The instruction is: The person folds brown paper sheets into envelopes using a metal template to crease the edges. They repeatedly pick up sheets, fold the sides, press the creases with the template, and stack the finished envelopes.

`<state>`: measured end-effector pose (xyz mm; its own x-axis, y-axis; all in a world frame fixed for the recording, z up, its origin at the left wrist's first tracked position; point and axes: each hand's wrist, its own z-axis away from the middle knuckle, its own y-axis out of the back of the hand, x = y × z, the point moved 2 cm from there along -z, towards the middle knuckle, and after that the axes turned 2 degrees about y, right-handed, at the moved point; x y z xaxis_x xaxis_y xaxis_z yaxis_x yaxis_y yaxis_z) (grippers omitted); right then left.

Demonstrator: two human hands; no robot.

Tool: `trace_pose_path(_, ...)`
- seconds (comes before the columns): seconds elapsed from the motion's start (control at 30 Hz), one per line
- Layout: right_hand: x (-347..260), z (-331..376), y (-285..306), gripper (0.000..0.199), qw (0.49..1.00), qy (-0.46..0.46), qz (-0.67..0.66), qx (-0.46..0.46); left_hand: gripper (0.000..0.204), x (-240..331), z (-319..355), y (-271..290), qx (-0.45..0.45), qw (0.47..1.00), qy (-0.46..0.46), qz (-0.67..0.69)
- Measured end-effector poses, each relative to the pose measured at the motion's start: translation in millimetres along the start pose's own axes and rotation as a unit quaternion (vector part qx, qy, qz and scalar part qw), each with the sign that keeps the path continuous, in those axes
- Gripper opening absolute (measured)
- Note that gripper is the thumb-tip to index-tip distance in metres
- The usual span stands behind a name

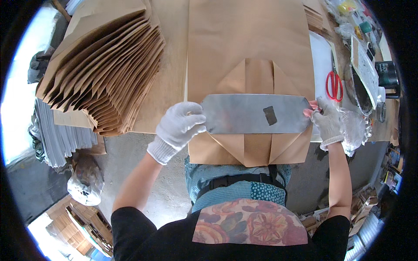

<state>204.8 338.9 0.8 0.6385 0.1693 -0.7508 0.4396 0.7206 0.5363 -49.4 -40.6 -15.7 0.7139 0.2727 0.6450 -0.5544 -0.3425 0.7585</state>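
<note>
A long grey metal plate [235, 114] with clipped corners and a small dark patch lies across a brown paper bag [252, 35]. The bag's near end is folded open, with slanted flaps showing above and below the plate. My left hand [179, 126], in a white knitted glove, is closed on the plate's left end, fingers at its edge. At the other end, my right hand [327, 119] pinches the plate's right tip. Its glove is white too, with pink showing at the fingertips. The bag's near edge overhangs the table, close to my waist.
Fanned-out brown paper bags [109, 65] fill the table's left side. Red-handled scissors [334, 85] lie on the right, near crumpled clear plastic [353, 130] and a dark mug [387, 78]. Below the table at left are a stack of grey sheets [61, 132] and a plastic bag [85, 182].
</note>
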Motion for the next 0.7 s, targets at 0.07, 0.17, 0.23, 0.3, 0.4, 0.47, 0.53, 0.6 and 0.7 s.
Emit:
trace_pose_path(0.07, 2.3, 0.9, -6.7, 0.022, 1.000, -0.004, -0.028, 0.010, 0.034, -4.8, -4.0, 2.6, 0.006, 0.999, -0.032, 0.010)
trace_pose_path(0.17, 12.0, 2.2, -14.5, 0.023, 0.999, 0.004, 0.007, 0.033, 0.032, -16.3, 0.3, -2.0, -0.008, 0.998, -0.040, 0.045)
trace_pose_path(0.23, 4.2, 5.1, -12.5, 0.028, 0.978, 0.107, 0.177, 0.042, 0.034, -5.7, -7.5, 4.4, -0.010, 0.997, -0.073, 0.022)
trace_pose_path(0.3, -17.6, 0.5, -6.7, 0.032, 0.881, 0.253, 0.398, 0.017, 0.041, -3.2, -8.2, 6.8, -0.049, 0.992, -0.115, -0.026)
trace_pose_path(0.4, -40.0, -8.0, -10.7, 0.036, 0.807, 0.338, 0.483, 0.004, 0.044, 40.1, -17.1, 4.5, -0.052, 0.984, -0.119, -0.118)
trace_pose_path(0.47, -51.6, -23.7, -20.5, 0.032, 0.804, 0.263, 0.530, -0.054, 0.047, 57.1, -16.5, -13.0, -0.072, 0.977, -0.114, -0.168)
trace_pose_path(0.53, -63.9, -30.6, -28.0, 0.033, 0.839, 0.251, 0.479, -0.053, 0.047, 68.5, -27.2, -32.1, -0.127, 0.968, -0.116, -0.181)
trace_pose_path(0.6, -69.2, -50.0, -27.2, 0.031, 0.887, 0.101, 0.419, -0.166, 0.042, 63.6, -33.0, -48.7, -0.110, 0.966, -0.133, -0.193)
trace_pose_path(0.7, -53.0, -38.0, -13.9, 0.032, 0.923, 0.087, 0.319, -0.197, 0.033, 64.3, -39.9, -49.6, -0.090, 0.978, -0.113, -0.153)
